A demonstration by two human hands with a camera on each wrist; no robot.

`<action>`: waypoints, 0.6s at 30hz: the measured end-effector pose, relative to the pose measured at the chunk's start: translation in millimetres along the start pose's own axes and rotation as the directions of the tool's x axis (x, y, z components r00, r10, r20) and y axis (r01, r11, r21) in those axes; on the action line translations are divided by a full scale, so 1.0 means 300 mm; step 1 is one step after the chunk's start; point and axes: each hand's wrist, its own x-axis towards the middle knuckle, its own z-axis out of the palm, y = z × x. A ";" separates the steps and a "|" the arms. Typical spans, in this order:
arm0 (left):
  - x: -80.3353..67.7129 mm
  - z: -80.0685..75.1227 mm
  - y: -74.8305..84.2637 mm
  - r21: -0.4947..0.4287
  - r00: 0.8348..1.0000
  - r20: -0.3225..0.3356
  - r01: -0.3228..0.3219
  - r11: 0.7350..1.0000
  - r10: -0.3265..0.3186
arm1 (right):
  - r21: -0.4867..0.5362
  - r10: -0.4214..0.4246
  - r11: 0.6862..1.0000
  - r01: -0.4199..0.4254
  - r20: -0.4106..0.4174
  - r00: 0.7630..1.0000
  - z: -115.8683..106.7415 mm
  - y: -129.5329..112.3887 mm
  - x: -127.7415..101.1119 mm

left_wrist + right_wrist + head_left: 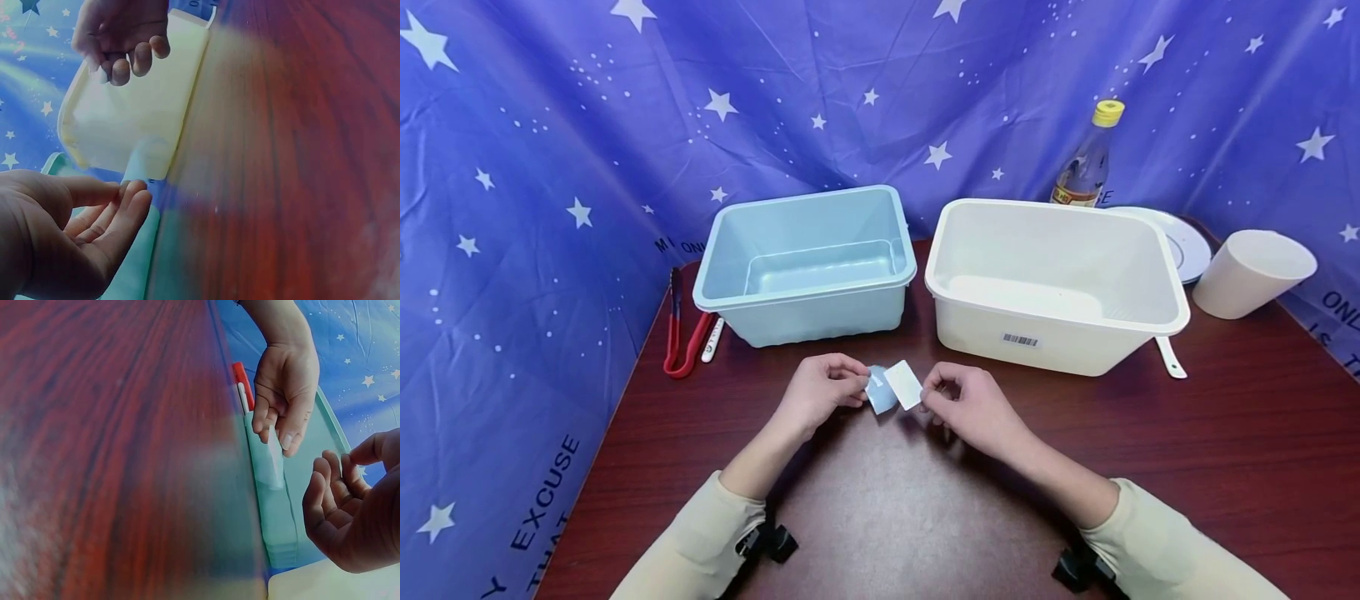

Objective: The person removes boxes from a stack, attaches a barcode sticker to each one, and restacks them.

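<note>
Two small flat square cards are held just above the dark red wooden tabletop [880, 500]: a pale blue card [880, 394] pinched by its edge in the left hand [820, 392], and a white card [903, 384] pinched in the right hand [973, 408]. Their free ends tilt toward each other and overlap between the fingertips. Beyond the fingers stand two smooth rectangular plastic tubs, one light blue tub [808, 265] and one white tub [1052, 283].

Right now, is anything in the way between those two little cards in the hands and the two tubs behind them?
Nothing visible. The left hand pinches the pale blue card, the right hand the white card. Only bare table lies between them and the open blue tub and white tub.
</note>
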 end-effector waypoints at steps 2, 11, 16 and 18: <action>0.001 0.002 -0.004 0.017 1.000 0.024 0.009 1.000 -0.009 | -0.004 -0.009 1.000 0.009 -0.009 1.000 0.000 0.000 -0.001; -0.021 0.010 -0.001 0.273 0.993 0.097 0.044 0.961 -0.073 | 0.009 0.001 1.000 -0.001 -0.001 1.000 0.002 0.002 0.001; -0.035 0.014 0.017 0.487 0.999 0.035 -0.053 0.872 0.041 | 0.008 -0.002 1.000 0.002 -0.005 1.000 0.003 0.005 0.004; -0.040 0.016 0.021 0.551 0.990 0.012 -0.125 0.825 0.143 | 0.008 -0.002 1.000 0.002 -0.005 1.000 0.004 0.007 0.005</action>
